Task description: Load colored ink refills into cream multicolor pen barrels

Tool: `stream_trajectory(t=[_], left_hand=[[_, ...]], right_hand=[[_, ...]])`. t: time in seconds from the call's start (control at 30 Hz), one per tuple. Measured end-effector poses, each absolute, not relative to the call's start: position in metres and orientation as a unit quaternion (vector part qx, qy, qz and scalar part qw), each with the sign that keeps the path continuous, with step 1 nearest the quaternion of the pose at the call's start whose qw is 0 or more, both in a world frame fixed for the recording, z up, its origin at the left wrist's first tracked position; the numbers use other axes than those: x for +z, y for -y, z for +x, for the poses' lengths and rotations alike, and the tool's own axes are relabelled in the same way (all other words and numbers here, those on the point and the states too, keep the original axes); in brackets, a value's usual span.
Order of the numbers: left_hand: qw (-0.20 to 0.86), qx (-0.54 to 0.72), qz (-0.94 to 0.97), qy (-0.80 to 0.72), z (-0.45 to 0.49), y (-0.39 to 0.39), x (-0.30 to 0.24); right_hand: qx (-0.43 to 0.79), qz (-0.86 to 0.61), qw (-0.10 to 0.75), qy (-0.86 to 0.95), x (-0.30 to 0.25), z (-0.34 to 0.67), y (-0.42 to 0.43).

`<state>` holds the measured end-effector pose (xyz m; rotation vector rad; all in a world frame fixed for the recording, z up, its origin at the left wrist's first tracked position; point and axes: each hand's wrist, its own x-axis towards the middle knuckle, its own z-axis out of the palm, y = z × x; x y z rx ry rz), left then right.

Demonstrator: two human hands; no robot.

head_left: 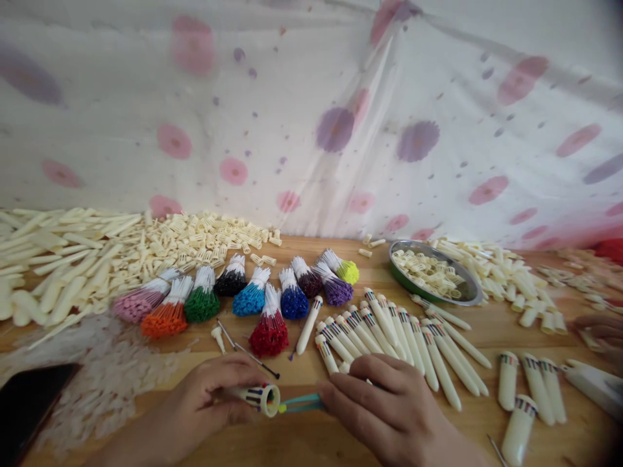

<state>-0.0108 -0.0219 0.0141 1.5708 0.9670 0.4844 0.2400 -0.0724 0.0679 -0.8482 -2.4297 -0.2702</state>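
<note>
My left hand [209, 392] is closed around a cream multicolour pen barrel [257, 395], its round open end facing right and coloured sliders showing near the rim. A pair of teal tweezers [302, 403] is pinched in my right hand [384, 402]. Between the tweezer tips sits a small yellow piece [282, 408], right at the mouth of the barrel. Just beyond my hands lie bundles of refills with coloured ends, the red bundle [269, 327] closest. Finished-looking pens [384, 324] fan out past my right hand.
Cream barrels [63, 259] and slotted parts [209, 237] are heaped at the back left. A metal bowl [470, 293] holds more slotted parts. Clear plastic bits [111, 370] and a dark phone [36, 402] lie on the left. Another person's hand [603, 331] reaches in at the right edge.
</note>
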Motion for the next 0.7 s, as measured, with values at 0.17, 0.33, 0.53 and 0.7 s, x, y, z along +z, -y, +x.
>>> stream_trajectory(t=[0.17, 0.33, 0.53, 0.7], left_hand=[[0.579, 0.208, 0.667, -0.420, -0.0108, 0.0241, 0.0142], [0.576, 0.210, 0.677, -0.408, -0.0124, 0.0238, 0.0129], [0.581, 0.205, 0.675, -0.405, -0.0121, 0.0231, 0.0122], [0.565, 0.199, 0.691, -0.404, -0.0123, 0.0240, 0.0136]], right_hand=[[-0.104, -0.323, 0.271, 0.901, 0.0662, 0.2416, 0.0726], [-0.097, -0.315, 0.274, 0.903, 0.0659, 0.2413, 0.0727], [-0.090, -0.312, 0.271, 0.906, 0.0657, 0.2399, 0.0719], [-0.093, -0.310, 0.276, 0.905, 0.0655, 0.2393, 0.0721]])
